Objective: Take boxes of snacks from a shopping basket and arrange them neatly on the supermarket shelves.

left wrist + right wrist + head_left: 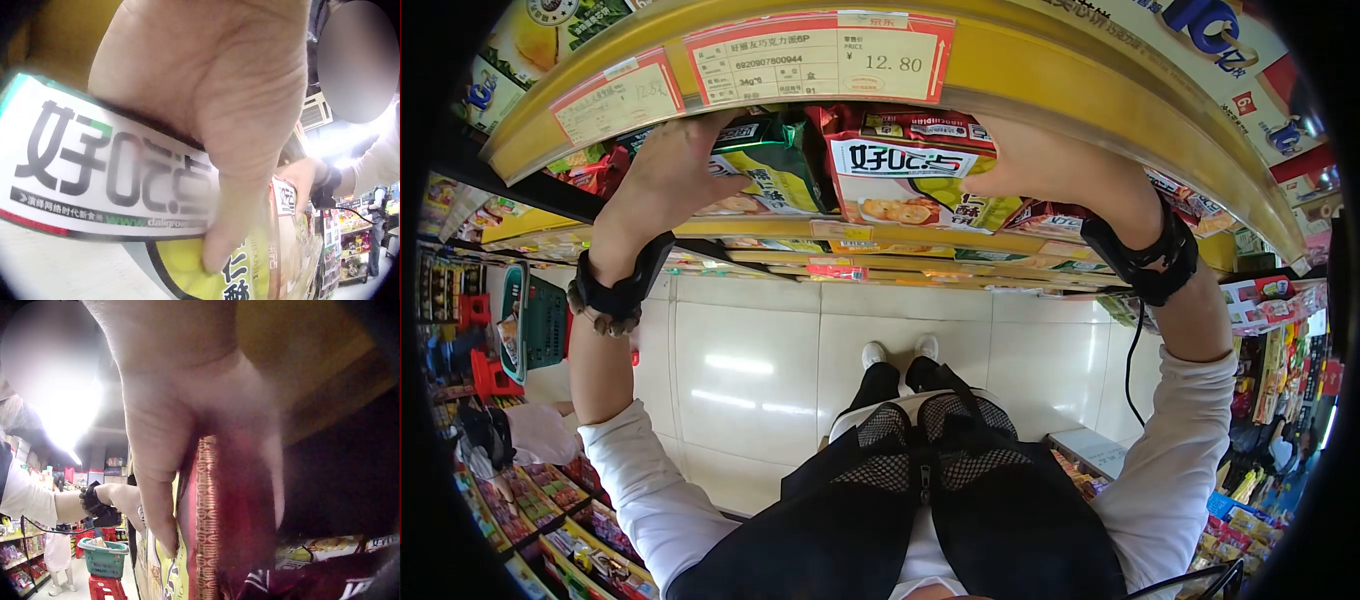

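Note:
In the head view two biscuit packs stand side by side on a shelf, a green one and a red one. My left hand grips the green pack from its left side. The left wrist view has that thumb pressed on the front below the white label, while the fingers go behind the pack out of sight. At the red pack's right side, my right hand holds it, thumb on the front. In the right wrist view its fingers reach round behind the red side of this pack.
A yellow shelf edge with a price tag runs just above both hands. More snack packs lie beside the two, including red ones at left. A green shopping basket sits on a red stool. Another person stands in the aisle.

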The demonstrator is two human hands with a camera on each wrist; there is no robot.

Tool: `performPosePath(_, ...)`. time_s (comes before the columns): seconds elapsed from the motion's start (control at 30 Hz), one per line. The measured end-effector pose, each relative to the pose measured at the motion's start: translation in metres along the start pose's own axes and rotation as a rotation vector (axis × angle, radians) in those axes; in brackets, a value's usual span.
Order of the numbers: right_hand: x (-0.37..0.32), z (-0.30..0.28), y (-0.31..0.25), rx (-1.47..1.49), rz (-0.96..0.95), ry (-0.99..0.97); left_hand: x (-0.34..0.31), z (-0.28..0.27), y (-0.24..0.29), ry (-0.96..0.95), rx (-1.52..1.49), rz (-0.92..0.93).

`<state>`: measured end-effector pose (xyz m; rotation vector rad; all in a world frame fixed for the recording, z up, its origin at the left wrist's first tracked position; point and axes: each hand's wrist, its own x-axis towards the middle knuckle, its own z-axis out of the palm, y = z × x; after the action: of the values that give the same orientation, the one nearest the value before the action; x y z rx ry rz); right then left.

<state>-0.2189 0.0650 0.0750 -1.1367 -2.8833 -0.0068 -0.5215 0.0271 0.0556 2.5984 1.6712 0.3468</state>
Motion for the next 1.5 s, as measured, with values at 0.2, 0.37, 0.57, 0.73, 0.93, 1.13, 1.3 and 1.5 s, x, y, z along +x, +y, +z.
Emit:
performPosePath(0.2,-0.001,0.000,0.000,-0.069,-0.013,0.059,-0.001,0.001,-0.003,0.019,0.028,0.013)
performPosePath(0.37,0.003,0.006,0.006,-0.007,0.099,-0.027,0.000,-0.003,0.001,-0.024,-0.019,-0.018)
performPosePath(0.57,0.001,0.006,-0.001,0.070,-0.031,0.013,0.000,-0.001,0.000,-0.079,-0.041,-0.064)
performPosePath(0.73,0.002,0.026,0.004,0.056,-0.100,0.184,0.001,-0.002,0.001,-0.065,-0.018,-0.060)
performPosePath(0.93,-0.002,0.025,-0.005,0.070,-0.111,0.246,0.001,-0.004,0.005,-0.087,0.003,-0.086)
performPosePath(1.13,0.003,0.026,-0.002,0.072,-0.134,0.301,0.000,-0.003,0.005,-0.048,-0.016,-0.081)
performPosePath(1.3,0.000,0.018,0.000,0.062,-0.048,0.075,0.001,0.002,0.003,-0.046,-0.018,-0.050)
performPosePath(1.5,0.003,0.014,-0.004,0.090,0.039,-0.012,0.005,0.009,-0.001,0.063,0.031,0.084)
